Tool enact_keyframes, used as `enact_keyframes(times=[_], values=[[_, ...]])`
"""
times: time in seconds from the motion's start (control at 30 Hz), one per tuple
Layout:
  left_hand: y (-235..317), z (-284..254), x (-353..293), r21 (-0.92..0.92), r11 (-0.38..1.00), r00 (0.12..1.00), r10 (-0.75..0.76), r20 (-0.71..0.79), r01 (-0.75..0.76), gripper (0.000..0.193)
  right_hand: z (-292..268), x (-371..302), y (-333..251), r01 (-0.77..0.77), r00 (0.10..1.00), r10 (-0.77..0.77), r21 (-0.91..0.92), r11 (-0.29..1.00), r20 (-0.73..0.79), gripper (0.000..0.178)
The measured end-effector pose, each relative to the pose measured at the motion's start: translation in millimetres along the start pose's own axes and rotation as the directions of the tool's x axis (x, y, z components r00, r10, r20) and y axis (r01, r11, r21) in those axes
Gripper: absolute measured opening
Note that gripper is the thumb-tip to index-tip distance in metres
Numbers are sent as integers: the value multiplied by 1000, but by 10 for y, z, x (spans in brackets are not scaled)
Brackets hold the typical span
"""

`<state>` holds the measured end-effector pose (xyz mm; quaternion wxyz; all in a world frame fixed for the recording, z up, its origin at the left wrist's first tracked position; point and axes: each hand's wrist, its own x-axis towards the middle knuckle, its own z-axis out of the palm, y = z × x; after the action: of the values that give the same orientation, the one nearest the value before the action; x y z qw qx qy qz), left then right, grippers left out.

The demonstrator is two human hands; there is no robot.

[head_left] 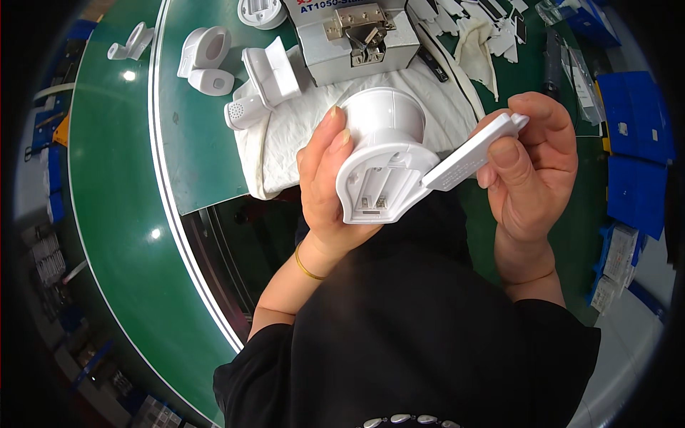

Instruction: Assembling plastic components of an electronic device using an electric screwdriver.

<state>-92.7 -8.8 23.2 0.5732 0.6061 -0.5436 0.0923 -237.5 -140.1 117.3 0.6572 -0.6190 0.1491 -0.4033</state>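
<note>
In my left hand [327,178] I hold a white plastic device housing [385,118] with a rounded body. Its open battery compartment, showing metal contacts, faces me. My right hand [531,164] pinches a flat white battery cover [467,157] between thumb and fingers. The cover is tilted, and its lower left corner is at the right rim of the compartment; whether they are joined there I cannot tell. Beyond the housing lies a white cloth [285,157] on the green table.
A grey metal box with a latch-like fixture [360,32] stands behind my hands. Several white housings [271,75] lie to its left. Small white parts [492,25] and a cream glove [474,53] are at the right. A green conveyor belt [128,185] curves along the left; blue bins [638,157] stand at the right.
</note>
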Motion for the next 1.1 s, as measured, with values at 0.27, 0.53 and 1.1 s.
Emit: enact_keyframes(times=[0.27,0.53,1.1], values=[[-23,133,40,-71,997,996,-35,-79,29,84,112,-52,61,29,987,-8,-126,992,162,40],[-9,152,58,37,996,997,-80,-23,81,79,104,-113,152,-38,965,137,-396,917,224,39],[-18,151,47,19,991,991,-131,-31,131,78,37,40,310,495,864,-219,-686,533,454,53]])
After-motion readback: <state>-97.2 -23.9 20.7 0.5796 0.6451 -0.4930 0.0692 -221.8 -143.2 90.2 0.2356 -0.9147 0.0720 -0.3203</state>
